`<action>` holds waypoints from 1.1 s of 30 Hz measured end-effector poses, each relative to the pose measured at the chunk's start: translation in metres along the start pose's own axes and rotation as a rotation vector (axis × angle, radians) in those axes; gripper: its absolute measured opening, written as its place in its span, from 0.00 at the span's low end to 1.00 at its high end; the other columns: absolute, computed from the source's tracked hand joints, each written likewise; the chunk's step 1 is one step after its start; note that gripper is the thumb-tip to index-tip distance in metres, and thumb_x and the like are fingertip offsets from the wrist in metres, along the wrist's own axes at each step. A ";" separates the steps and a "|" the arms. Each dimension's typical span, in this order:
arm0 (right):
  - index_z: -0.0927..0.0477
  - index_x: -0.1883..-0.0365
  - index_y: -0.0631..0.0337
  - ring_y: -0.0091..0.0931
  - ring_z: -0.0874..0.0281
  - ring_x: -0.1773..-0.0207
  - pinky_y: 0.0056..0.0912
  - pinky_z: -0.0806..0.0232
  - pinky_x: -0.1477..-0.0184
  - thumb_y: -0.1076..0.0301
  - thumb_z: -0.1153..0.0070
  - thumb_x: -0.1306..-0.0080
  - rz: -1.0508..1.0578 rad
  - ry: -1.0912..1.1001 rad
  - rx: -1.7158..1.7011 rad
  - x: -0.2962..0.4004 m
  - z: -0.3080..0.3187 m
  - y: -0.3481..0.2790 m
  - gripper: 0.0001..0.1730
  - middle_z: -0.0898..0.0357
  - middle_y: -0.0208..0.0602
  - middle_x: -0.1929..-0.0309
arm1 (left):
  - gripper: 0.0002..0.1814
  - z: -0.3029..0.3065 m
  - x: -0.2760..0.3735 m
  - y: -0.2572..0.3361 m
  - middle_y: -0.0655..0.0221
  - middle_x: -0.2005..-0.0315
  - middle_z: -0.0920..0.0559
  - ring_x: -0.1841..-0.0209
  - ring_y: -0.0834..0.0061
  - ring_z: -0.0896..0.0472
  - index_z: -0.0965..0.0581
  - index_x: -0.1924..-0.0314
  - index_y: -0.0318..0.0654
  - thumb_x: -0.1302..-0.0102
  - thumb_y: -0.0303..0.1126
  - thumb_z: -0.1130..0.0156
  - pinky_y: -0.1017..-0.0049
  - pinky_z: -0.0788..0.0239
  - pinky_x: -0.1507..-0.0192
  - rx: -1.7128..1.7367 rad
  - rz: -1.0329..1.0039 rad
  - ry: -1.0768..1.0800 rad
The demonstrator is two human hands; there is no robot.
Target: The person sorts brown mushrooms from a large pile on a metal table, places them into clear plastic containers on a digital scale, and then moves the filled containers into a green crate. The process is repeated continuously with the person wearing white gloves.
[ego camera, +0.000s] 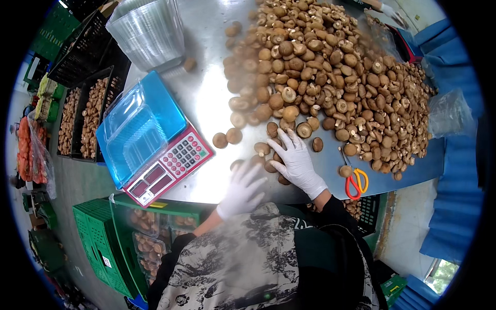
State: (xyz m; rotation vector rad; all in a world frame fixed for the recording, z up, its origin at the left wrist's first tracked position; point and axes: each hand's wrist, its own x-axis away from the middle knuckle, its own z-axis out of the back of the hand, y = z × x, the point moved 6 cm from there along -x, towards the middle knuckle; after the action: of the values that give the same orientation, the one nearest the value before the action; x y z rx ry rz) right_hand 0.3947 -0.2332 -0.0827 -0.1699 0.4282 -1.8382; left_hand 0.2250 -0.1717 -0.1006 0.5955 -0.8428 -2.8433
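Note:
My right hand (pixel 299 164), in a white glove, lies with spread fingers over a few loose shiitake mushrooms at the near edge of a large mushroom heap (pixel 333 69). Its fingertips touch or cover mushrooms there; none is visibly gripped. My left hand (pixel 242 190), also gloved, is blurred over the near edge of the metal table (pixel 211 99), fingers apart. A pale-stemmed mushroom (pixel 262 148) sits just beyond its fingertips. Left of the hands, a clear plastic clamshell box (pixel 135 135) rests with its lid raised on the blue pan of a digital scale (pixel 170 164).
Stacked clear containers (pixel 149 35) stand at the far left. Scissors (pixel 355 182) with red and yellow handles lie right, a mushroom against them. Below the table, a green crate (pixel 104 248) stands by packed mushroom boxes (pixel 149 246). Another person's gloved hand (pixel 391 13) shows at far right.

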 end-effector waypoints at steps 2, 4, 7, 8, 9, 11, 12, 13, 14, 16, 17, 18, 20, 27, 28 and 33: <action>0.32 0.29 0.46 0.51 0.44 0.26 0.54 0.47 0.29 0.50 0.40 0.36 -0.046 -0.063 -0.070 0.010 0.008 0.007 0.37 0.40 0.51 0.27 | 0.31 0.012 0.008 -0.012 0.49 0.32 0.34 0.29 0.39 0.40 0.24 0.39 0.44 0.44 0.38 0.31 0.44 0.46 0.32 0.011 0.133 0.022; 0.31 0.30 0.45 0.52 0.43 0.27 0.53 0.46 0.29 0.51 0.40 0.36 -0.082 -0.119 -0.041 0.020 0.015 0.016 0.36 0.38 0.51 0.28 | 0.35 0.012 0.020 -0.025 0.49 0.30 0.37 0.28 0.40 0.41 0.26 0.35 0.47 0.44 0.42 0.30 0.47 0.48 0.30 -0.059 0.302 0.005; 0.29 0.31 0.46 0.52 0.41 0.28 0.52 0.44 0.30 0.53 0.40 0.37 -0.083 -0.037 0.003 0.040 0.018 0.045 0.35 0.36 0.52 0.29 | 0.38 0.006 0.025 -0.029 0.47 0.28 0.40 0.28 0.37 0.43 0.29 0.32 0.47 0.43 0.43 0.30 0.48 0.50 0.29 -0.060 0.339 -0.015; 0.27 0.34 0.49 0.50 0.39 0.28 0.50 0.42 0.31 0.57 0.39 0.38 -0.093 -0.012 0.014 0.048 0.021 0.052 0.32 0.33 0.49 0.31 | 0.38 0.002 0.023 -0.027 0.46 0.28 0.41 0.28 0.37 0.44 0.30 0.32 0.46 0.43 0.42 0.31 0.48 0.50 0.29 -0.039 0.318 -0.034; 0.25 0.35 0.50 0.49 0.38 0.28 0.49 0.42 0.31 0.59 0.39 0.38 -0.116 0.001 0.003 0.050 0.023 0.056 0.31 0.32 0.48 0.31 | 0.37 0.000 0.018 -0.024 0.46 0.28 0.41 0.28 0.36 0.45 0.30 0.32 0.45 0.42 0.40 0.32 0.47 0.51 0.29 -0.024 0.294 -0.050; 0.23 0.38 0.52 0.46 0.37 0.28 0.49 0.42 0.31 0.62 0.39 0.38 -0.164 0.029 -0.017 0.056 0.026 0.064 0.28 0.30 0.46 0.33 | 0.38 -0.006 0.007 -0.022 0.47 0.28 0.41 0.27 0.36 0.45 0.30 0.31 0.46 0.43 0.41 0.31 0.47 0.51 0.29 -0.038 0.275 -0.044; 0.21 0.41 0.54 0.44 0.36 0.29 0.47 0.42 0.31 0.67 0.40 0.38 -0.195 0.078 -0.072 0.057 0.033 0.063 0.24 0.28 0.43 0.34 | 0.39 -0.008 0.000 -0.021 0.48 0.28 0.41 0.27 0.37 0.45 0.30 0.31 0.48 0.44 0.42 0.30 0.48 0.51 0.28 -0.054 0.272 -0.033; 0.21 0.42 0.55 0.44 0.36 0.29 0.46 0.42 0.30 0.68 0.40 0.38 -0.215 0.105 -0.089 0.058 0.036 0.064 0.24 0.28 0.43 0.35 | 0.40 -0.010 -0.009 -0.020 0.49 0.28 0.40 0.27 0.38 0.46 0.29 0.32 0.49 0.46 0.43 0.29 0.48 0.52 0.28 -0.069 0.269 -0.023; 0.21 0.42 0.55 0.44 0.35 0.29 0.45 0.42 0.30 0.68 0.40 0.38 -0.234 0.133 -0.106 0.059 0.039 0.066 0.23 0.28 0.43 0.35 | 0.40 -0.011 -0.016 -0.019 0.49 0.28 0.40 0.27 0.39 0.45 0.29 0.31 0.50 0.45 0.44 0.30 0.48 0.53 0.27 -0.080 0.288 -0.030; 0.21 0.41 0.56 0.44 0.35 0.29 0.43 0.42 0.29 0.71 0.41 0.38 -0.275 0.203 -0.122 0.063 0.044 0.071 0.24 0.28 0.44 0.35 | 0.39 -0.016 -0.031 -0.022 0.49 0.28 0.41 0.26 0.40 0.45 0.29 0.31 0.51 0.45 0.44 0.30 0.48 0.54 0.27 -0.096 0.252 -0.036; 0.22 0.41 0.56 0.43 0.35 0.29 0.43 0.42 0.29 0.71 0.41 0.37 -0.286 0.230 -0.130 0.064 0.044 0.075 0.24 0.28 0.44 0.34 | 0.39 -0.019 -0.037 -0.023 0.49 0.28 0.41 0.26 0.40 0.45 0.29 0.31 0.51 0.45 0.45 0.31 0.48 0.55 0.27 -0.103 0.235 -0.039; 0.22 0.40 0.56 0.43 0.35 0.29 0.43 0.42 0.29 0.71 0.41 0.37 -0.297 0.257 -0.138 0.063 0.044 0.079 0.25 0.29 0.45 0.34 | 0.38 -0.022 -0.044 -0.021 0.50 0.28 0.41 0.26 0.40 0.46 0.29 0.32 0.52 0.44 0.46 0.31 0.47 0.55 0.27 -0.115 0.187 -0.065; 0.23 0.39 0.56 0.44 0.36 0.29 0.43 0.42 0.29 0.70 0.41 0.37 -0.296 0.297 -0.135 0.059 0.047 0.083 0.26 0.30 0.46 0.33 | 0.39 -0.028 -0.052 -0.010 0.49 0.28 0.40 0.26 0.42 0.45 0.30 0.32 0.50 0.45 0.43 0.30 0.45 0.54 0.28 -0.065 0.138 -0.087; 0.24 0.41 0.54 0.51 0.42 0.28 0.51 0.44 0.31 0.61 0.37 0.41 -0.239 0.211 0.089 0.010 0.022 0.067 0.28 0.35 0.47 0.31 | 0.38 -0.039 -0.053 0.016 0.50 0.31 0.36 0.28 0.40 0.42 0.29 0.32 0.55 0.45 0.42 0.29 0.43 0.51 0.29 0.003 0.032 -0.163; 0.23 0.44 0.53 0.50 0.42 0.27 0.52 0.44 0.31 0.60 0.36 0.41 -0.214 0.205 0.094 0.009 0.013 0.066 0.26 0.35 0.46 0.31 | 0.37 -0.040 -0.050 0.016 0.50 0.30 0.37 0.28 0.40 0.42 0.29 0.32 0.56 0.44 0.42 0.30 0.42 0.51 0.30 0.016 0.019 -0.164; 0.20 0.51 0.51 0.49 0.43 0.26 0.52 0.46 0.30 0.62 0.34 0.42 -0.137 0.216 0.025 0.013 0.015 0.055 0.20 0.33 0.43 0.31 | 0.34 -0.028 -0.038 0.009 0.53 0.31 0.34 0.29 0.40 0.39 0.26 0.34 0.54 0.44 0.41 0.30 0.44 0.47 0.31 0.044 0.019 -0.103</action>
State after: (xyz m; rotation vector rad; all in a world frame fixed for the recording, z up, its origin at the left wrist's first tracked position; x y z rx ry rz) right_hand 0.4445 -0.2619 -0.0908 0.0183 0.5547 -2.0051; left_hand 0.2710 -0.1849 -0.1039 0.4464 -0.9237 -2.8662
